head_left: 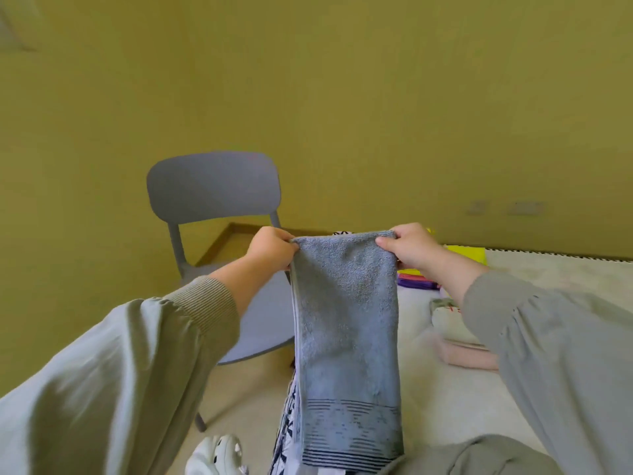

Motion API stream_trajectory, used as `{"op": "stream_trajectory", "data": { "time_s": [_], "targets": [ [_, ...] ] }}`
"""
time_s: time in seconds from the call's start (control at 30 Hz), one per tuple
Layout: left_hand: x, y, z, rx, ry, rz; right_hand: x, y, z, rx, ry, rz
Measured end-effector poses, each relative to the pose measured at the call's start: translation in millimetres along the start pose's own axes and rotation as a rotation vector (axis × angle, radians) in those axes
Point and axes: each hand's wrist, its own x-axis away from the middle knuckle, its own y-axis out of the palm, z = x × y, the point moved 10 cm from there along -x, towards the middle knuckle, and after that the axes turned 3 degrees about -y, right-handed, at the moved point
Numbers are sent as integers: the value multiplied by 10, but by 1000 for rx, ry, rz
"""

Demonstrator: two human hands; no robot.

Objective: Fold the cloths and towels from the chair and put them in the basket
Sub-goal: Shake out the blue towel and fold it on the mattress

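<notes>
Head view: we hold the blue-grey towel up in the air in front of us, between the chair and the pale padded surface on our right. It hangs straight down from its top edge, and its dark striped band sits near the bottom of the frame. Our left hand pinches the top left corner and our right hand pinches the top right corner, thumbs toward us and fingers curled behind the cloth. The top edge runs taut between them.

We judge the towel to be soft, light terry. It will sag wherever it is not held, it will not slip from a pinch, and nothing about it can break. The corners are the right places to grip. A paler edge down its left side suggests it is already doubled lengthwise, so both layers need to stay pinched together or they will slide apart. For the next fold we would bring the top edge down to meet the striped end.

Behind the towel's lower left a patterned cloth shows. The grey chair stands beyond our left hand. To the right, on the pale padded surface, lie a purple and yellow stack, a white cloth and a pink folded towel. We cannot make out the basket.
</notes>
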Motion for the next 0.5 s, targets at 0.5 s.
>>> {"op": "stream_trajectory", "data": {
  "time_s": [0.5],
  "targets": [
    [-1478, 1614, -1439, -32, -329, -133, -1370, 833, 1918, 63, 377, 22]
  ]
}}
